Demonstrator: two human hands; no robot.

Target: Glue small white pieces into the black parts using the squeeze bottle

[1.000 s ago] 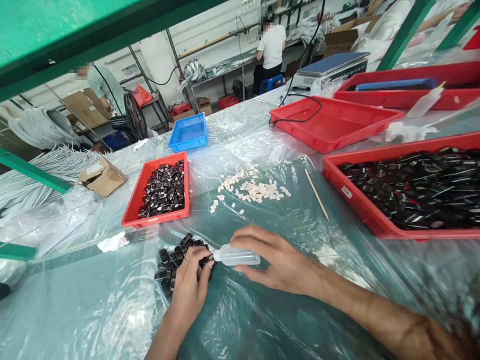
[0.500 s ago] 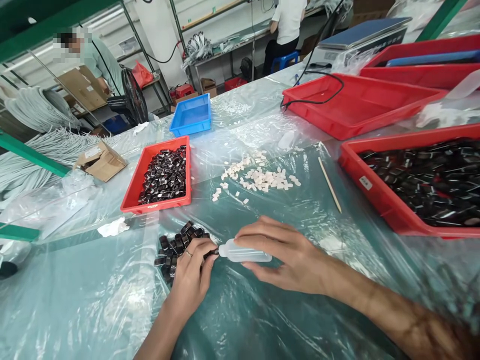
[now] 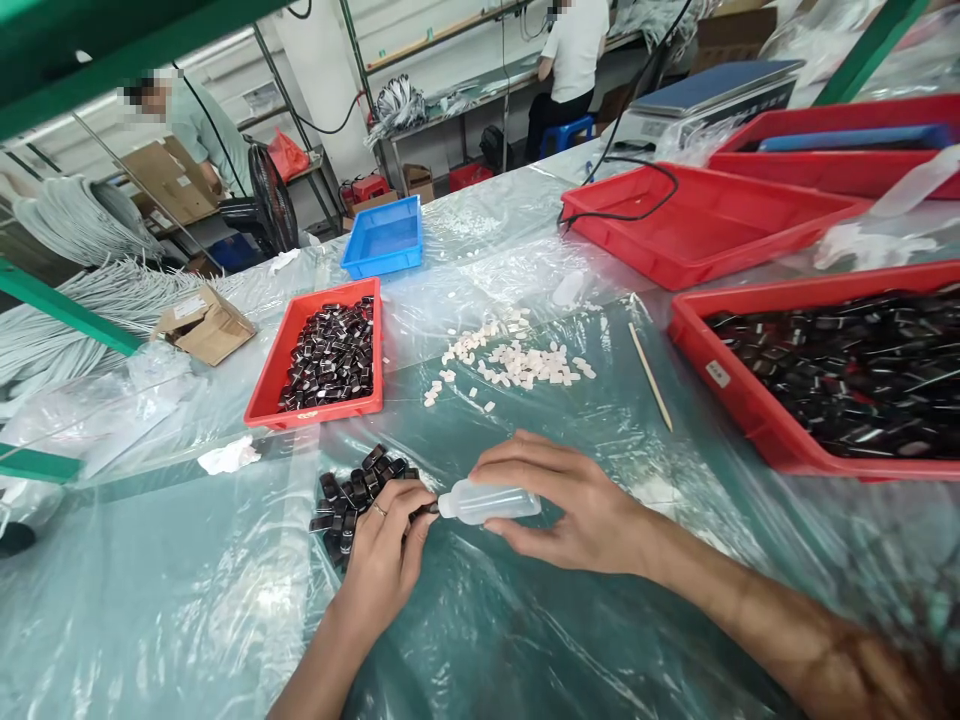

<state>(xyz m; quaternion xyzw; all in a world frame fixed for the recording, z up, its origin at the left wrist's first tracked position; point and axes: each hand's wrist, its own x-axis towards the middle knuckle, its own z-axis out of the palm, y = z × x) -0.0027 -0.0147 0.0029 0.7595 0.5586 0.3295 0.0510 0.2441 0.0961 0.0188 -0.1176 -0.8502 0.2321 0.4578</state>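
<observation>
Right hand (image 3: 577, 510) wrapped around a small translucent squeeze bottle (image 3: 491, 502), bottle lying nearly level, nozzle pointing toward the left hand (image 3: 386, 545). Left hand fingers pinched together on a small black part at the near edge of a loose pile of black parts (image 3: 352, 492); bottle tip meets that pinched part, the part itself mostly hidden by the fingers. A ring shows on one left finger. Pile sits on the counter (image 3: 187, 580), which is covered in clear plastic sheeting. Beyond the pile, a small red tray (image 3: 262, 405) holds more black parts in rows; a crumpled white scrap (image 3: 229, 457) lies left of the pile, near that tray's front corner. Right of the small red tray, a scatter of small white pieces (image 3: 517, 362), then a thin wooden stick (image 3: 649, 376). Further right of the stick, a large red tray (image 3: 757, 425) heaped with black parts. Behind the small red tray, a blue tray (image 3: 382, 238); to its left, a cardboard box (image 3: 204, 325). Two other people work at benches in the background.
</observation>
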